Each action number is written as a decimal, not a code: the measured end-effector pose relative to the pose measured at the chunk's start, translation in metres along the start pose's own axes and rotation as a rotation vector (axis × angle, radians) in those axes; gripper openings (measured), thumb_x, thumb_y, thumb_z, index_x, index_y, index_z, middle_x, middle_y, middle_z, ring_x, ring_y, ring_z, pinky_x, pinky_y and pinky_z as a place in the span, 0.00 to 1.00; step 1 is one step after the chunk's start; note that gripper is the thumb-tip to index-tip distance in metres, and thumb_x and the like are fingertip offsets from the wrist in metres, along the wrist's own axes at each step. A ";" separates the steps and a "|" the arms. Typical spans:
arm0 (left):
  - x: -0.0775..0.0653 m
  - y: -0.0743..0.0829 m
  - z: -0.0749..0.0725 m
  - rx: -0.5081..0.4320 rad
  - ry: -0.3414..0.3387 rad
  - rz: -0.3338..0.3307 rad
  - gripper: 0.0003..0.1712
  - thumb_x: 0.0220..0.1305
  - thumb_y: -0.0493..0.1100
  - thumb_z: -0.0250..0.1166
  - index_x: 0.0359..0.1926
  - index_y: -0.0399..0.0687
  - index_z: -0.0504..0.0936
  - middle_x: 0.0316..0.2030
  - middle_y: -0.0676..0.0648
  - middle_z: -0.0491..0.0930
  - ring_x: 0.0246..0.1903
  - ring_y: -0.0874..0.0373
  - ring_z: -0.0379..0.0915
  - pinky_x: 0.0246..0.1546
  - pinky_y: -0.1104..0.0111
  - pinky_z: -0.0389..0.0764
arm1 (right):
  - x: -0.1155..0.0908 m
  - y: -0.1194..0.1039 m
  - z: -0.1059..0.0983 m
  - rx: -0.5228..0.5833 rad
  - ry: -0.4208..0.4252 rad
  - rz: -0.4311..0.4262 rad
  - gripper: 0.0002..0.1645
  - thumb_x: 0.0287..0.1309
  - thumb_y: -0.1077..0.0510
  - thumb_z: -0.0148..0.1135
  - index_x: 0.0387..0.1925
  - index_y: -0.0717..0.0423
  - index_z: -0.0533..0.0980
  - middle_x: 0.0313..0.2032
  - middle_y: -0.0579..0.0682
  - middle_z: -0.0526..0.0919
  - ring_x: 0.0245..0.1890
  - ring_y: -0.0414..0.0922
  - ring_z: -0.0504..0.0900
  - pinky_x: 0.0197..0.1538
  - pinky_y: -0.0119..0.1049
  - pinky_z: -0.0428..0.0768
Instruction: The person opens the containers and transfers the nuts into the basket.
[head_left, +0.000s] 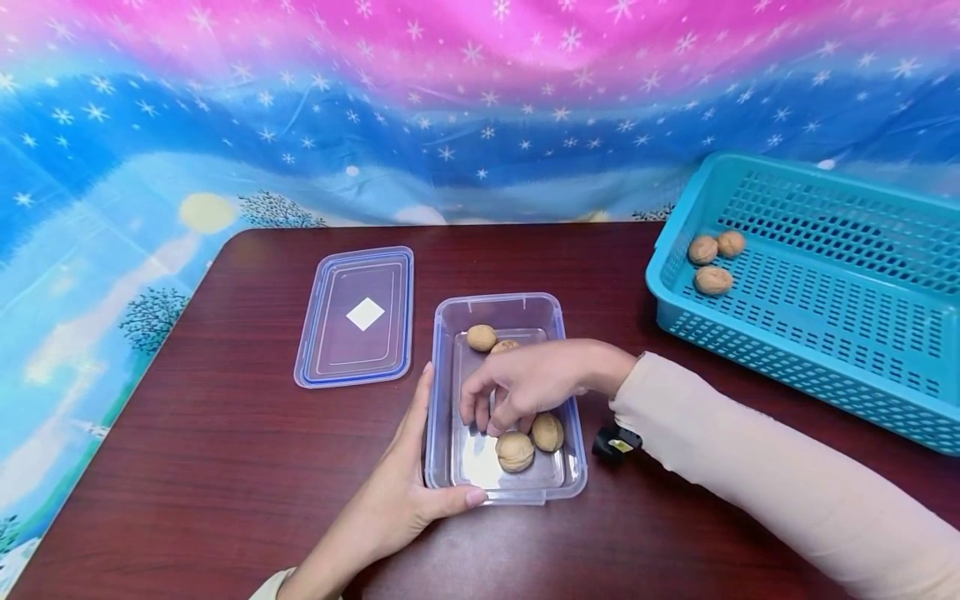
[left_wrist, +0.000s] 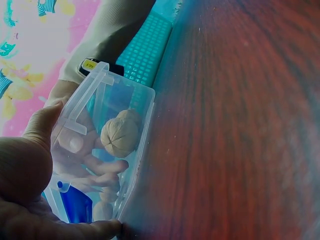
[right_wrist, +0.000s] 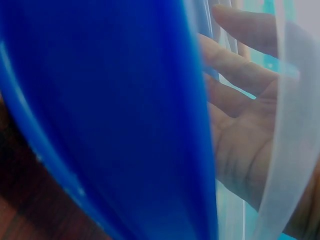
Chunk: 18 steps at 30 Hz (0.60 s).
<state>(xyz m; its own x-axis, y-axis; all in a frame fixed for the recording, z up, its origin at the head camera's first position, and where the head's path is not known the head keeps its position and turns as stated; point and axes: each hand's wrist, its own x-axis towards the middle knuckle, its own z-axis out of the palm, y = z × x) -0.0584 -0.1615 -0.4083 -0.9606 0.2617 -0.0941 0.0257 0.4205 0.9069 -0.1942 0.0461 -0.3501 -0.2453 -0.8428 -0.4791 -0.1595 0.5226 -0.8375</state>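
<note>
A clear plastic container (head_left: 444, 492) with a bluish rim stands on the table, several walnuts inside. Two walnuts (head_left: 515, 451) lie near its front end and two others (head_left: 481, 337) toward the back, one partly covered by my right hand. At the front left corner my left hand (head_left: 405, 492) holds the container, thumb at the front rim and fingers along the left side. My right hand (head_left: 521, 385) reaches down into the container with loosely bent fingers, no walnut visible in them. Through the wall, the left wrist view shows a walnut (left_wrist: 119, 137) beside the right fingers (left_wrist: 107, 167).
A clear lid (head_left: 360, 354) with a blue seal and white label lies left of the container. On the right stands a turquoise slotted basket (head_left: 825, 333) with three walnuts (head_left: 712, 281) in its left corner. A snowflake-patterned cloth (head_left: 480, 125) hangs behind the dark table (head_left: 225, 450).
</note>
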 end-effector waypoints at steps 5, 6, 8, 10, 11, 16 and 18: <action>0.000 0.002 0.000 0.003 -0.001 0.002 0.79 0.51 0.52 0.83 0.85 0.66 0.31 0.85 0.45 0.38 0.82 0.45 0.40 0.76 0.35 0.45 | 0.002 0.000 0.001 0.008 -0.022 0.012 0.15 0.65 0.70 0.57 0.51 0.60 0.80 0.46 0.54 0.84 0.40 0.41 0.82 0.41 0.38 0.88; 0.000 0.002 0.000 0.004 0.000 0.000 0.79 0.51 0.52 0.83 0.85 0.65 0.31 0.85 0.45 0.38 0.81 0.45 0.41 0.76 0.36 0.45 | 0.003 0.000 0.001 0.012 -0.026 0.016 0.15 0.65 0.70 0.57 0.51 0.59 0.81 0.46 0.54 0.84 0.41 0.42 0.82 0.41 0.40 0.89; 0.000 0.003 0.000 0.003 0.000 0.000 0.79 0.51 0.51 0.83 0.85 0.64 0.31 0.85 0.45 0.39 0.81 0.45 0.42 0.76 0.36 0.46 | 0.005 0.001 0.002 0.018 -0.040 0.015 0.15 0.65 0.71 0.56 0.51 0.59 0.81 0.46 0.55 0.84 0.42 0.42 0.83 0.41 0.41 0.89; 0.000 0.003 0.000 0.003 0.000 0.001 0.79 0.51 0.51 0.83 0.85 0.63 0.30 0.85 0.45 0.40 0.81 0.45 0.43 0.76 0.36 0.46 | 0.006 0.001 0.003 0.023 -0.056 0.017 0.15 0.65 0.71 0.56 0.51 0.60 0.80 0.46 0.55 0.84 0.43 0.42 0.83 0.41 0.41 0.89; 0.000 0.003 0.000 0.001 0.000 0.001 0.79 0.51 0.51 0.83 0.85 0.62 0.30 0.85 0.44 0.40 0.81 0.45 0.43 0.76 0.36 0.46 | 0.006 0.001 0.004 0.028 -0.061 0.017 0.16 0.65 0.71 0.56 0.51 0.60 0.80 0.46 0.55 0.84 0.43 0.42 0.82 0.41 0.41 0.89; 0.000 0.003 0.000 -0.005 -0.003 0.003 0.80 0.51 0.51 0.83 0.85 0.62 0.30 0.85 0.44 0.40 0.81 0.44 0.43 0.76 0.36 0.46 | 0.009 0.003 0.006 0.070 -0.093 0.012 0.17 0.65 0.73 0.53 0.52 0.63 0.79 0.46 0.56 0.83 0.43 0.41 0.82 0.42 0.41 0.89; 0.000 0.003 0.000 -0.008 -0.003 0.005 0.80 0.50 0.51 0.83 0.85 0.62 0.30 0.85 0.44 0.40 0.81 0.44 0.43 0.76 0.36 0.46 | 0.010 0.004 0.006 0.080 -0.110 0.002 0.18 0.65 0.74 0.51 0.52 0.64 0.79 0.45 0.56 0.83 0.44 0.41 0.81 0.42 0.41 0.89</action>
<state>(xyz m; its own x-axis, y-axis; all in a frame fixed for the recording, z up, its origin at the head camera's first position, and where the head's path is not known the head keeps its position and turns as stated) -0.0586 -0.1601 -0.4052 -0.9597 0.2663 -0.0902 0.0287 0.4119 0.9108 -0.1913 0.0388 -0.3596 -0.1383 -0.8532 -0.5030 -0.0812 0.5159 -0.8528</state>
